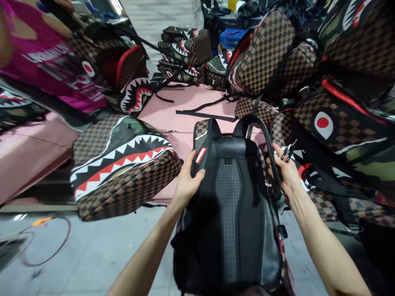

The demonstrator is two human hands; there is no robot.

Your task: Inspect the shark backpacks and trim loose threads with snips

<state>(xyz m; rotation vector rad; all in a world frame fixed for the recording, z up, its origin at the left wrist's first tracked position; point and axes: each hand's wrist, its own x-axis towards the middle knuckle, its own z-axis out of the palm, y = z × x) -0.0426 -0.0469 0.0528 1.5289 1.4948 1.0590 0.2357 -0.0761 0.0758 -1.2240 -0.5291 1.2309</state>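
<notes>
A backpack [228, 205] stands upright in front of me, its black padded back panel facing me. My left hand [189, 177] is closed round its left shoulder strap [202, 144], just below a small red label [200, 155]. On the other side, my right hand [286, 170] grips the right shoulder strap [271, 160]. A small metal tool [289, 150], which looks like thread snips, sticks out between the fingers of that hand. To the left lies another backpack [123, 168] with a checkered pattern and a shark-mouth print.
A pink-topped table [197, 100] carries several checkered backpacks [265, 49], with more piled at right [342, 123]. At left, a person in a magenta top [55, 61] handles an opened backpack [123, 70]. A blue crate [233, 38] stands behind. Cable [61, 246] lies on the floor.
</notes>
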